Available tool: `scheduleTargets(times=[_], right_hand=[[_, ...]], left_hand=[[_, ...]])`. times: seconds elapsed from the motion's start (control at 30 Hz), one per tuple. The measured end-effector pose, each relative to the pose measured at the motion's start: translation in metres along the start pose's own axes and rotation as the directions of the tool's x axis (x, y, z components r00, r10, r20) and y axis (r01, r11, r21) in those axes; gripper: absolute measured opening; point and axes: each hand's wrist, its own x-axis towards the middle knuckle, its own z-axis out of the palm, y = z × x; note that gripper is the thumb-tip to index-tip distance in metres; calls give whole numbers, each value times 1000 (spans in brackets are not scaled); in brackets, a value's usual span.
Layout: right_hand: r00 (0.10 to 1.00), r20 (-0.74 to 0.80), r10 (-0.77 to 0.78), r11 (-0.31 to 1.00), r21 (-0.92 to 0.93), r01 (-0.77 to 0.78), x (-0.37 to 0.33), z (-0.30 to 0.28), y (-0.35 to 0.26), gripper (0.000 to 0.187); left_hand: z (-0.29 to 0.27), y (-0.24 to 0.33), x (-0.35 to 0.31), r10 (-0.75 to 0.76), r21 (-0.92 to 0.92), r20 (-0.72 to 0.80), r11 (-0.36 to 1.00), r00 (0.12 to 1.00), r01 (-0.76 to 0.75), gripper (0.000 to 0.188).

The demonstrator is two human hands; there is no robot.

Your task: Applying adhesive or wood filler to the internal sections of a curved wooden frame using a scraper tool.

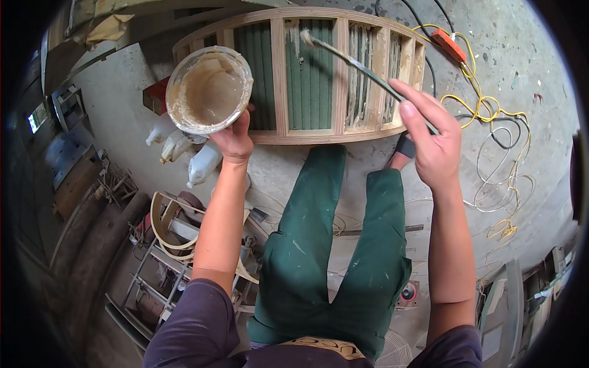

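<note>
My left hand [235, 142] holds up a round plastic tub [176, 110] from beneath, tilted so its inside shows. Pale beige paste [215, 95] coats the tub's wall and bottom. Pinched in my right hand [437, 144] is a thin long-handled brush [368, 72], its paste-covered tip pointing up and left. Under that tip lies a curved wooden frame [279, 83] with several cross ribs and green slats [307, 92] between them. Streaks of paste mark the slats in the right-hand bays, while the left bays look mostly bare green. The brush tip appears above the frame; contact cannot be made out.
Several whitish plastic bottles [204, 164] lie left of the frame. On the right, an orange power strip [448, 46] and tangled yellow cable [491, 110] spread over the concrete floor. Curved wooden pieces [161, 224] and metal racks crowd the lower left. My legs stand close to the frame.
</note>
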Motion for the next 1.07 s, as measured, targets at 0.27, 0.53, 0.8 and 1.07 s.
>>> scheduleTargets(times=[0.27, 0.53, 0.8, 1.07], right_hand=[[961, 140, -239, 894, -354, 274, 29, 12, -7, 32], [892, 219, -395, 632, -640, 437, 13, 25, 30, 46], [984, 6, -181, 884, -438, 165, -22, 52, -8, 41], [999, -44, -25, 843, -538, -3, -21, 79, -13, 38]], left_hand=[[-3, 4, 2, 7, -17, 60, 1000, 998, -6, 47], [9, 6, -1, -68, -132, -8, 989, 998, 67, 43], [-3, 0, -1, 31, 25, 3, 999, 1000, -31, 47], [4, 5, 5, -20, -83, 16, 996, 1000, 21, 63]])
